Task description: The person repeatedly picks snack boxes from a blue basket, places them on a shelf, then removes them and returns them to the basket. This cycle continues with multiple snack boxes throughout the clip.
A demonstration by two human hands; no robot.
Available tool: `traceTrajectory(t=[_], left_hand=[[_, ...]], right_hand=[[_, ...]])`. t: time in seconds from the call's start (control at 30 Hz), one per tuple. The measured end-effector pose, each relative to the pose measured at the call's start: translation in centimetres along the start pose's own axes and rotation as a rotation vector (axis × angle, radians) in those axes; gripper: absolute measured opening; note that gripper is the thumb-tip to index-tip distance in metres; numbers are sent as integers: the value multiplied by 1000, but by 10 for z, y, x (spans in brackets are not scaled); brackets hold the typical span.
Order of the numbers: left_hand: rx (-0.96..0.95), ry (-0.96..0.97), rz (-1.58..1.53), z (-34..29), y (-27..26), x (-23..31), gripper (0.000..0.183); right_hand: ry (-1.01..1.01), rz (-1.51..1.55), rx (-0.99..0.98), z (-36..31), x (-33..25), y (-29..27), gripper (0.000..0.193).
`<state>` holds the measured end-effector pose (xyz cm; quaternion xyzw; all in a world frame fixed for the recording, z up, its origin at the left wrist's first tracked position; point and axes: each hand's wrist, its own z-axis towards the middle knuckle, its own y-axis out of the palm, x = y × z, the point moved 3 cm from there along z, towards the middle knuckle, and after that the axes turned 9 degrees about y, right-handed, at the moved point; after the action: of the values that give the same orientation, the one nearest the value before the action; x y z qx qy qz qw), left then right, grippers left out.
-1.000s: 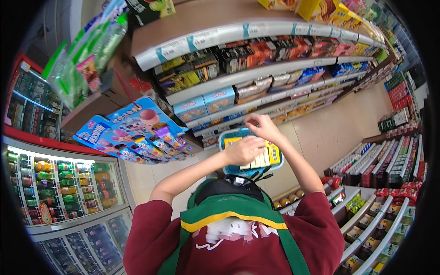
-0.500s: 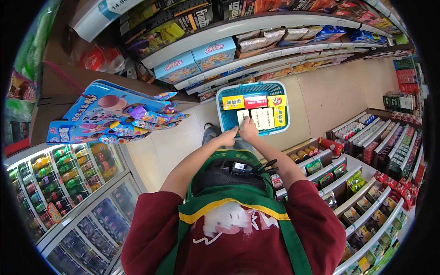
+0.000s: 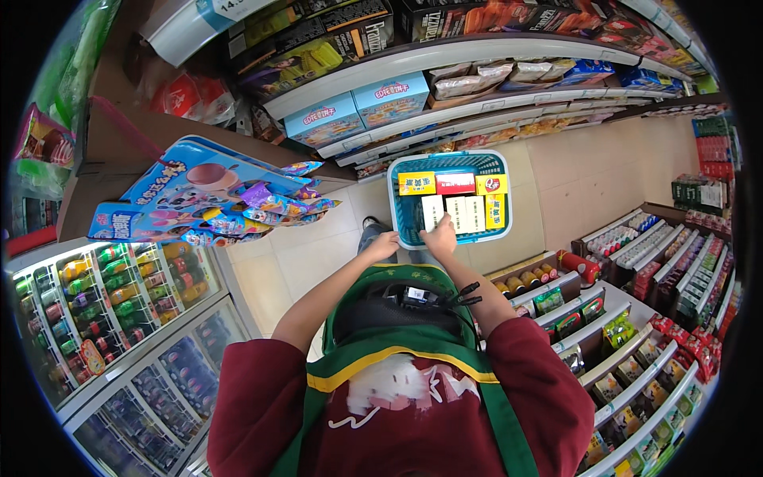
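A blue-green plastic basket [image 3: 509, 195] with a pale rim stands in front of me. Yellow boxes [image 3: 416, 184] and a red-and-white box [image 3: 455, 184] lie along its far side, and another yellow box [image 3: 493, 211] lies at the right. Several narrow white boxes [image 3: 466, 215] sit upright in the middle. My right hand [image 3: 441, 236] reaches over the near rim, thumb and fingers closed about the near end of the leftmost white box [image 3: 431, 212]. By the basket's near left corner is my left hand [image 3: 384, 245], its fingers curled together; whether they grip the rim is hidden.
Shelves of snack boxes [image 3: 391, 97] run along the far side. At left, a blue cardboard display with hanging packets [image 3: 266, 208] juts out above a glass-door drinks fridge [image 3: 119, 298]. Low tiered racks [image 3: 608, 350] line the right. Pale floor tiles [image 3: 520, 242] surround the basket.
My left hand has moved left, away from my right hand, to the basket's near left corner. The basket sits slightly further right and lower in view; my right hand stays at the white box.
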<state>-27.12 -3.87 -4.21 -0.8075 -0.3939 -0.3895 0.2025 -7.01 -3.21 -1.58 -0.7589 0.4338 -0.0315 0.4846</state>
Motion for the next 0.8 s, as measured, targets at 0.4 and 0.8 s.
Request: traceTrajectory(t=[0.4,0.8], left_hand=[[308,483,-172,-72,-53,135,49],[331,875,243,-135,-8,305,67]], right_hand=[[-487,820,92,-29,14,-182,90],[-897,1224,133,-83,-87,-355,66]])
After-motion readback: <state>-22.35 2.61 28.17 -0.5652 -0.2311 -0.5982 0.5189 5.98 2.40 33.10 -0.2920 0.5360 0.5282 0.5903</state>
